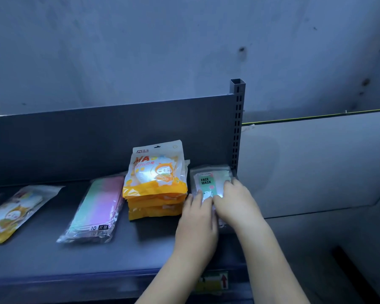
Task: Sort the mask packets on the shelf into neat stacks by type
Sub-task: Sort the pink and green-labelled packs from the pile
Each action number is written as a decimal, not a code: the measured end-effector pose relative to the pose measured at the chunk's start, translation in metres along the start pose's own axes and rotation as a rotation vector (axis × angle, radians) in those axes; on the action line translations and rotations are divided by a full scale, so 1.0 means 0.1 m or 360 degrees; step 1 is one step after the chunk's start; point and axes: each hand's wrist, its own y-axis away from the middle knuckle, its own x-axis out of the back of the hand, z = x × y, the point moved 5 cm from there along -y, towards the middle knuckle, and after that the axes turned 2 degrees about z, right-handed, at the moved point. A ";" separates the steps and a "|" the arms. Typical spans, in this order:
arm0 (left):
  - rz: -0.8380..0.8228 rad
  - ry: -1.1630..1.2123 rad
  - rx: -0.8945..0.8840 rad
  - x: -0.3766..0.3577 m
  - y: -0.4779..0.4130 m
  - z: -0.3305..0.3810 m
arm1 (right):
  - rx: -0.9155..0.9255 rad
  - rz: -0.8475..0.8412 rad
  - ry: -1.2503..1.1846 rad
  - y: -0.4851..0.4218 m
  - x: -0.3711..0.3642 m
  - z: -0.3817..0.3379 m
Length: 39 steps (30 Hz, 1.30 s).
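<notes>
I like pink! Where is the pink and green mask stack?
In the head view, the clear pink-and-green mask packet stack lies on the dark grey metal shelf, left of centre, just left of the taller orange cartoon packet stack.

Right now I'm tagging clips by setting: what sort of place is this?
Probably a shop or stockroom: dark grey metal shelf, slotted grey upright post, stacked orange cartoon mask packets.

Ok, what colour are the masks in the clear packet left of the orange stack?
The clear plastic mask packet shows mint green fading into pink; head view.
</notes>
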 end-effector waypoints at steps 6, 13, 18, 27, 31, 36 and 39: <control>0.0002 0.0086 0.0027 0.05 0.03 0.01 | 0.0106 0.0132 -0.0009 -0.01 0.01 0.01; 0.0184 -0.0229 -0.0203 0.29 0.06 0.20 | 0.0398 0.0325 -0.0042 0.13 0.28 -0.15; 0.0365 -0.0499 -0.0226 0.54 0.07 0.31 | 0.0442 0.0416 -0.0125 0.24 0.38 -0.25; 0.0568 -0.0519 0.0054 1.08 -0.02 -0.16 | 0.0551 0.0527 -0.0066 0.40 0.29 -0.59; 0.0480 -0.0494 0.0136 1.29 -0.02 -0.51 | 0.0680 0.0655 0.0072 0.51 0.17 -0.97; 0.0565 -0.0472 0.0211 1.67 0.06 -1.01 | 0.0816 0.0624 0.0036 0.61 -0.11 -1.52; 0.0585 -0.0502 0.0278 1.92 0.12 -1.35 | 0.0877 0.0608 0.0013 0.64 -0.32 -1.88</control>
